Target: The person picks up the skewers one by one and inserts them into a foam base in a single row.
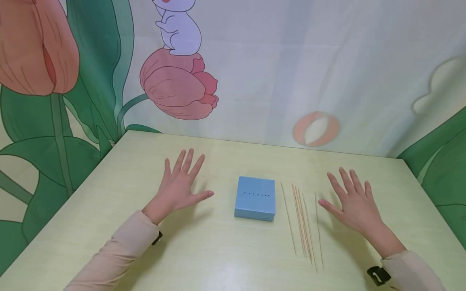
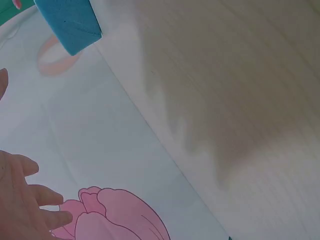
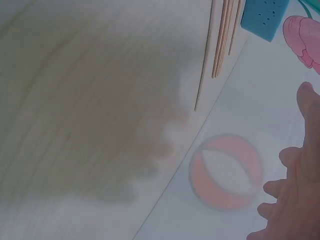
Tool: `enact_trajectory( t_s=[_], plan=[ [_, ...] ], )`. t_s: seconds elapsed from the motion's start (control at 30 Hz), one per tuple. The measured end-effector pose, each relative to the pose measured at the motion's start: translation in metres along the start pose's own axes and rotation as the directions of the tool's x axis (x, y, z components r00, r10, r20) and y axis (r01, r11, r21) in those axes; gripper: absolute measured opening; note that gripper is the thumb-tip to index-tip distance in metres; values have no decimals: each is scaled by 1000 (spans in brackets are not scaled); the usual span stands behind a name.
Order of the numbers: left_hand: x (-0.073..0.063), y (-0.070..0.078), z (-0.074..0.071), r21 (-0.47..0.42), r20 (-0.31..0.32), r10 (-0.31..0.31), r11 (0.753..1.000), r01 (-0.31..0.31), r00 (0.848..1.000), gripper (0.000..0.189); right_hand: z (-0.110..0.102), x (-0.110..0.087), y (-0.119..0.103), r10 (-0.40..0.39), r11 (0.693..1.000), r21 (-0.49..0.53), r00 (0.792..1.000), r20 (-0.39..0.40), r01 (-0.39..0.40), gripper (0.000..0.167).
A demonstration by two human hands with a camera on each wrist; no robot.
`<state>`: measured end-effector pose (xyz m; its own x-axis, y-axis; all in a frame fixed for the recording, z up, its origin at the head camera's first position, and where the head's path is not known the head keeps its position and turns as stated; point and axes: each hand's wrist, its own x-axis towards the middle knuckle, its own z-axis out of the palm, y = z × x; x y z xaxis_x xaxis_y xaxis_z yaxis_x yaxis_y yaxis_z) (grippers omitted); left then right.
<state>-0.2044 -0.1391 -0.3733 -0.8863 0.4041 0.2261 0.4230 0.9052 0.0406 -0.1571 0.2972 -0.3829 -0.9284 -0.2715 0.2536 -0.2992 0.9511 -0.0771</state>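
Observation:
A blue block (image 1: 255,199) with a row of small dark holes across its top sits mid-table between the hands. To its right lie several thin wooden skewers (image 1: 299,222), some bunched together and one on each side apart. My left hand (image 1: 178,186) is spread over the table to the left of the block, holding nothing. On the other side, my right hand (image 1: 354,208) is also spread, just right of the skewers and apart from them. In the left wrist view the block (image 2: 70,22) appears at the top left; in the right wrist view the skewers (image 3: 221,40) show at the top.
The pale wooden table (image 1: 218,254) ends at a printed cloth (image 1: 255,81) hanging behind it, with tulips, a white animal and a ball on it. Both sleeves are light, and a dark strap (image 1: 378,275) shows at the right wrist.

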Motion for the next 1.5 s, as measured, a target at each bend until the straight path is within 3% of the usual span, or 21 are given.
enact_trajectory(
  t_s=[0.1, 0.27, 0.47, 0.6, 0.73, 0.87, 1.17, 1.5],
  plan=[
    [3, 5, 2, -21, 35, 30, 999, -29, 999, 96, 2, 1, 1, 0, 1000, 8, 1000, 16, 0, 79],
    [14, 15, 10, -135, 119, 120, 985, -104, 986, 96, 7, 6, 3, -6, 999, 53, 997, 83, 2, 79],
    [29, 26, 23, -226, 209, 232, 957, -184, 950, 95, 17, 12, 3, -15, 994, 110, 982, 188, -6, 81],
    [37, 31, 29, -297, 269, 277, 935, -194, 922, 95, 25, 16, 6, -31, 992, 129, 972, 231, 1, 83],
    [44, 35, 34, -363, 326, 298, 916, -172, 897, 95, 32, 20, 11, -45, 990, 144, 963, 266, 7, 85],
    [48, 36, 40, -402, 359, 306, 903, -150, 882, 94, 35, 21, 15, -51, 988, 155, 950, 307, 3, 86],
    [51, 40, 48, -443, 388, 279, 892, -87, 879, 95, 40, 20, 18, -41, 983, 179, 936, 350, -24, 82],
    [51, 40, 48, -488, 426, 251, 873, -14, 869, 96, 44, 20, 18, -49, 977, 214, 942, 333, -25, 78]
  ],
)
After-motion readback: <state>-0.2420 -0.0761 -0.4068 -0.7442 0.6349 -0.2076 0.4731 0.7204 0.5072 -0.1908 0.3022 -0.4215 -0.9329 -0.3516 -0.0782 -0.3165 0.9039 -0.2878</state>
